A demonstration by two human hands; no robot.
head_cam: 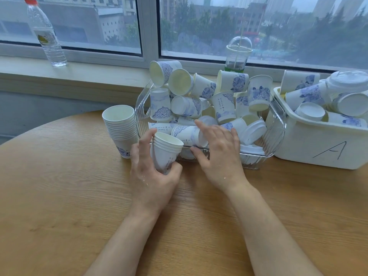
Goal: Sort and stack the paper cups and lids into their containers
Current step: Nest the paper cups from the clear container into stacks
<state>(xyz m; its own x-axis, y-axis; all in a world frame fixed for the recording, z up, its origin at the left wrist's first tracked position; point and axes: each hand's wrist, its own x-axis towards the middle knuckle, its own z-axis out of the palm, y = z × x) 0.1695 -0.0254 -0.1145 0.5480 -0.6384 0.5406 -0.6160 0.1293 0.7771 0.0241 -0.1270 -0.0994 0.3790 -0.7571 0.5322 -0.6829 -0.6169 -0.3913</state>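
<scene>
My left hand (153, 176) grips a short stack of nested white paper cups (166, 151), tilted with its mouth up, just in front of the clear plastic basket (275, 134). The basket is heaped with loose blue-patterned paper cups (186, 106) and white lids (253, 131). My right hand (218, 154) reaches over the basket's front rim with fingers spread, its fingertips at a cup lying on its side (187, 132). A tall stack of nested cups (120, 128) stands on the table left of the basket.
A white bin marked "A" (318, 148) holding cups and lids sits at the right. On the window sill stand a water bottle (46, 34) and a domed plastic drink cup (238, 54). The round wooden table (59, 196) extends toward me.
</scene>
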